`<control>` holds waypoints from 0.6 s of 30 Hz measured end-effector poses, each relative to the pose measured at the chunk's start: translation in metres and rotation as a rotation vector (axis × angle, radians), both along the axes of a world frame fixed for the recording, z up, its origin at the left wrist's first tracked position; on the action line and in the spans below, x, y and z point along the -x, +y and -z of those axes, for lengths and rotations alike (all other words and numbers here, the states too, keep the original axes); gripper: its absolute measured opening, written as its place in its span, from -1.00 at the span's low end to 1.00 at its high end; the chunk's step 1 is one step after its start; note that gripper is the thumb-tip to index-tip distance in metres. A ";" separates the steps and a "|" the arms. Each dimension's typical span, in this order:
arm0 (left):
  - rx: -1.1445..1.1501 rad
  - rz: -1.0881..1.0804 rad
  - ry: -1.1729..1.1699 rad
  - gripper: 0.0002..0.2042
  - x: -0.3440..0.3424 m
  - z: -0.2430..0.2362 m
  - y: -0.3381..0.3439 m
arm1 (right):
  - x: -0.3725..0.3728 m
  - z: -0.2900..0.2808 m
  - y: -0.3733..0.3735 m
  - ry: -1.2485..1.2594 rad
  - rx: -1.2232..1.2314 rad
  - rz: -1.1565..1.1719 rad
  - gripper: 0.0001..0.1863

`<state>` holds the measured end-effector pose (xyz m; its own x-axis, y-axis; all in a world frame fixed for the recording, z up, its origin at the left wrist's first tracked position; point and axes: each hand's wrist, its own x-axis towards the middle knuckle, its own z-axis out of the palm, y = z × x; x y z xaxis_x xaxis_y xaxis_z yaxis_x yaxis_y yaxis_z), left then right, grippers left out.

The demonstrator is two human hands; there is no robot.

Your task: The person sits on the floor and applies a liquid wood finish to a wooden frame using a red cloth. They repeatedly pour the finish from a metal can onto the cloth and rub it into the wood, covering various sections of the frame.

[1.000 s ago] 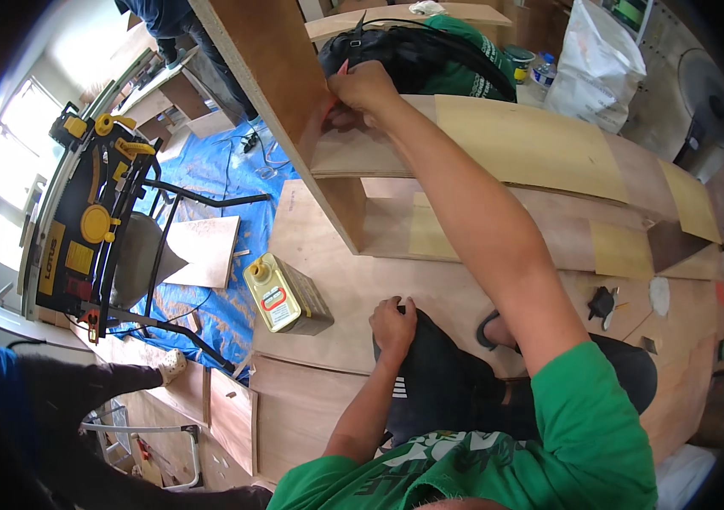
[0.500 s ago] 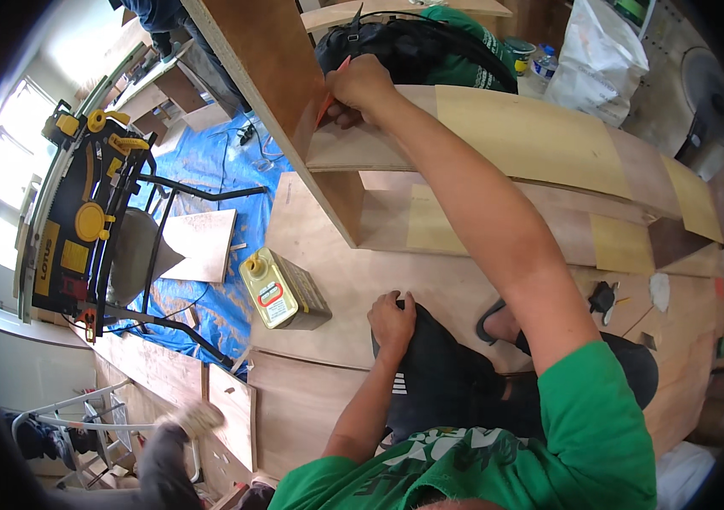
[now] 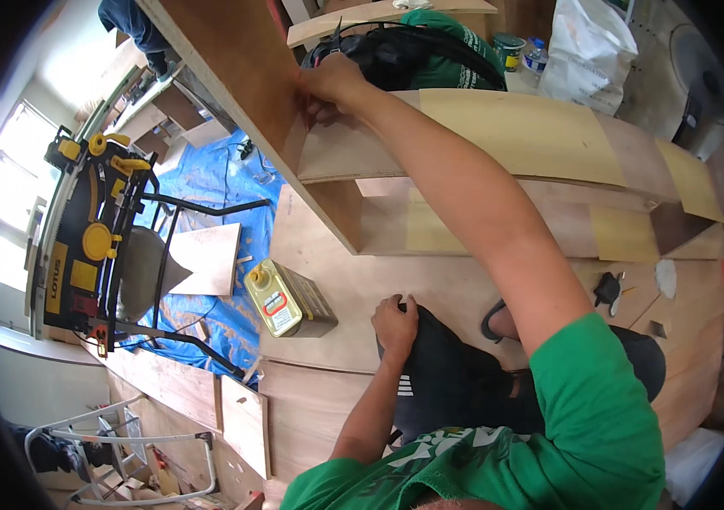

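Observation:
My right hand (image 3: 329, 89) is raised to the inner corner where an upright plywood panel (image 3: 219, 89) meets a horizontal board (image 3: 353, 157). Its fingers are closed on a small orange-red flat piece, mostly hidden by them. Yellowish sheets (image 3: 515, 127) cover parts of the boards to the right. My left hand (image 3: 396, 327) rests on my knee in dark trousers (image 3: 434, 374), fingers loosely bent and apart, holding nothing. A rectangular metal can (image 3: 289, 302) with a yellow spout stands on the plywood just left of it.
A mitre saw (image 3: 81, 246) on a stand occupies the left, beside a blue tarp (image 3: 209, 178) and an aluminium ladder (image 3: 124, 442). Beyond the boards lie a black bag (image 3: 379, 55) and white sack (image 3: 587, 51). A person's legs (image 3: 141, 42) show at the top left.
Another person's legs at the lower left have moved out of view. My right hand stays in the corner, shifted slightly left. My left hand stays on my knee.

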<state>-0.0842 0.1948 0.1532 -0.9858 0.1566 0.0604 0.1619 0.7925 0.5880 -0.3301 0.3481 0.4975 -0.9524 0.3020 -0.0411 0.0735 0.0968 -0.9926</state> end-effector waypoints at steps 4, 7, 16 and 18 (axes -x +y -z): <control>-0.020 -0.006 0.015 -0.64 0.000 0.000 0.002 | -0.003 -0.005 0.009 0.154 -0.007 0.088 -0.72; -0.027 -0.013 -0.009 -0.64 -0.004 0.002 0.001 | -0.019 -0.001 0.023 0.277 -0.020 0.111 -0.69; -0.031 -0.010 0.037 -0.65 -0.003 0.001 0.001 | -0.036 0.025 0.002 0.051 0.064 0.044 -0.71; -0.021 -0.010 0.033 -0.66 -0.003 0.001 0.002 | -0.035 0.031 -0.001 0.066 0.096 0.024 -0.70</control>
<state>-0.0812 0.1969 0.1524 -0.9848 0.1447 0.0965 0.1736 0.7818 0.5989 -0.2949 0.3473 0.4666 -0.9464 0.3228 -0.0084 0.0088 0.0000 -1.0000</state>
